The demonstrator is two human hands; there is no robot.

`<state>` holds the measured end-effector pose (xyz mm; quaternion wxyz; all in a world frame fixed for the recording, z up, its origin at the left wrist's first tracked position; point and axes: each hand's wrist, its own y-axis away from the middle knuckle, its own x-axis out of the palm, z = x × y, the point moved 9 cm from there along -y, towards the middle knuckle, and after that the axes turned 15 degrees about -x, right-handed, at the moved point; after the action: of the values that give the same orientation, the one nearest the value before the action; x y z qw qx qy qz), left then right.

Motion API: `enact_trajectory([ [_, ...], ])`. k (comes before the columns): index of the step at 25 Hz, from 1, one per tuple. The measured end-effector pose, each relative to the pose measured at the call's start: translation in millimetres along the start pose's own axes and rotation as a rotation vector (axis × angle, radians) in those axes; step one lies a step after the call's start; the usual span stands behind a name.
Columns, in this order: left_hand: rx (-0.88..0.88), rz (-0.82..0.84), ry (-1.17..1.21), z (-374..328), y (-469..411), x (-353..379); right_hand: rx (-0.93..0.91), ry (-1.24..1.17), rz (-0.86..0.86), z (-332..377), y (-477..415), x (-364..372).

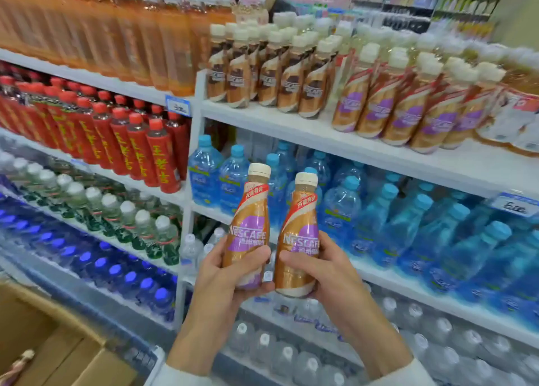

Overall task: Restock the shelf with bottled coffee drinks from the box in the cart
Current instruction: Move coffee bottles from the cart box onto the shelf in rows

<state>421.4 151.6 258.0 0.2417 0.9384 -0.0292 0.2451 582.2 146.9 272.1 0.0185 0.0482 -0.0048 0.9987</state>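
My left hand [221,274] grips one gold and purple coffee bottle [250,219] with a cream cap, held upright. My right hand [323,272] grips a second matching coffee bottle [300,234] beside it, the two almost touching. Both are in front of the shelving, below the white shelf [291,126] where rows of the same purple-label coffee bottles [408,108] stand, with brown-label coffee bottles [262,73] to their left. The cardboard box [58,345] sits at the lower left; one bottle top [26,356] shows in it.
Blue-capped water bottles [364,210] fill the shelf behind my hands. Red bottles [116,134], orange drinks [116,32] and clear water bottles [291,353] fill neighbouring shelves. A white upright post [192,158] divides the shelf bays. Price tags [178,105] hang on the shelf edges.
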Motion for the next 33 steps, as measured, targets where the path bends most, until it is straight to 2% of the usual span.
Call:
enact_trajectory([
  [7,0.052,0.136,-0.053,39.7,-15.2,167.5,-0.133,-0.025,-0.176,65.9,17.3,-160.6],
  [14,0.133,0.308,-0.124,33.3,-43.1,261.2,-0.225,-0.045,-0.363,100.2,11.0,-250.8],
  [21,0.208,0.357,-0.266,-8.4,-87.3,297.6,-0.319,0.010,-0.439,129.1,-27.3,-276.0],
  [26,0.381,0.238,-0.480,-53.7,-121.3,304.8,-0.407,0.086,-0.504,152.0,-73.0,-296.1],
  [33,0.502,0.149,-0.593,-91.5,-167.4,287.6,-0.451,0.237,-0.533,164.5,-135.8,-332.7],
])
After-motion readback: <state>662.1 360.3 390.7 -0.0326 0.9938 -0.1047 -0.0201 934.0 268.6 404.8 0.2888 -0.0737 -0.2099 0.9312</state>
